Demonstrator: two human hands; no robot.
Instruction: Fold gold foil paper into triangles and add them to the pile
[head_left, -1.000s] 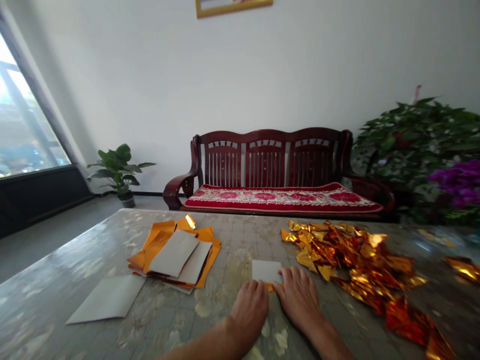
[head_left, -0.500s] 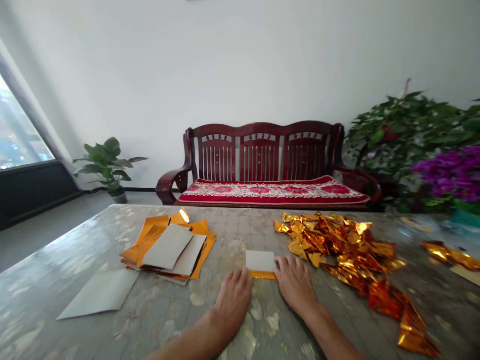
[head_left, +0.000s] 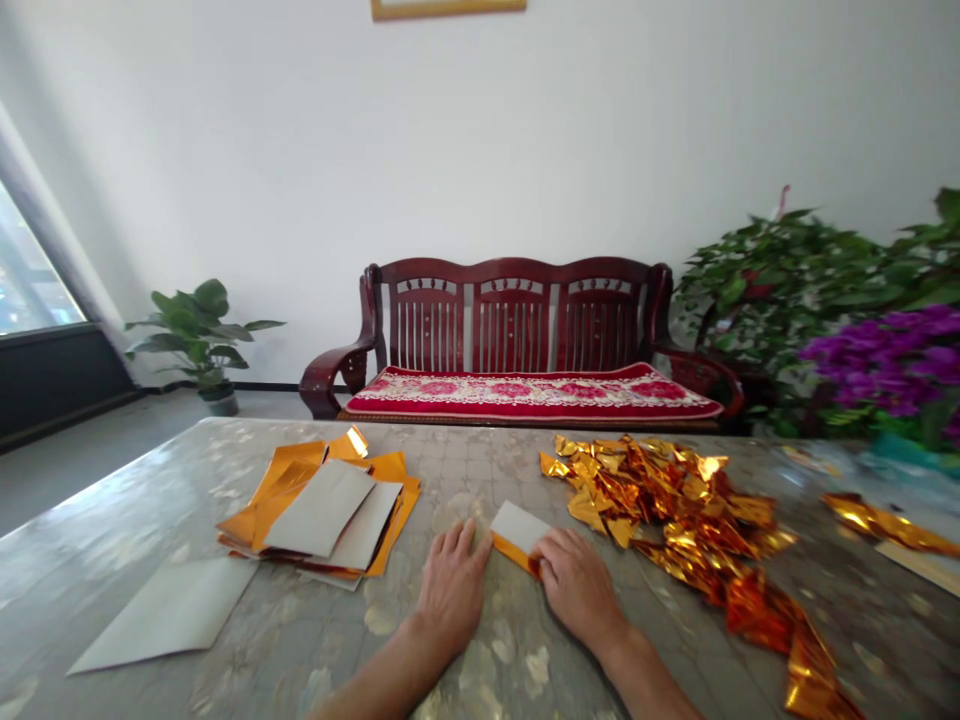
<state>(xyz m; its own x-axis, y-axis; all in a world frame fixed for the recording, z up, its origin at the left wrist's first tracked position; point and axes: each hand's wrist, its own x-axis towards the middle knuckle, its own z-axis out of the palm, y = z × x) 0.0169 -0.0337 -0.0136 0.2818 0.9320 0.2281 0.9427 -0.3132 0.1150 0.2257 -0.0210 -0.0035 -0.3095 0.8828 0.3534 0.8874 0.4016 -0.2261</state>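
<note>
Your right fingers [head_left: 556,556] lie together on the end of the orange foil strip [head_left: 513,552], though you cannot tell whether they pinch it. Your left fingers [head_left: 465,548] are spread just beside it. The strip runs along a white card [head_left: 520,527], which has swung from square to tilted on the mottled table top [head_left: 135,510]. Farther off lie a loose grey-white sheet [head_left: 165,617], a stack of orange foil sheets [head_left: 319,505], crumpled gold foil [head_left: 660,510] and a dark wooden bench [head_left: 510,320]. You can read no writing or brand.

Left hand [head_left: 451,590], right hand [head_left: 577,585] and forearms [head_left: 375,680] are bare.
</note>
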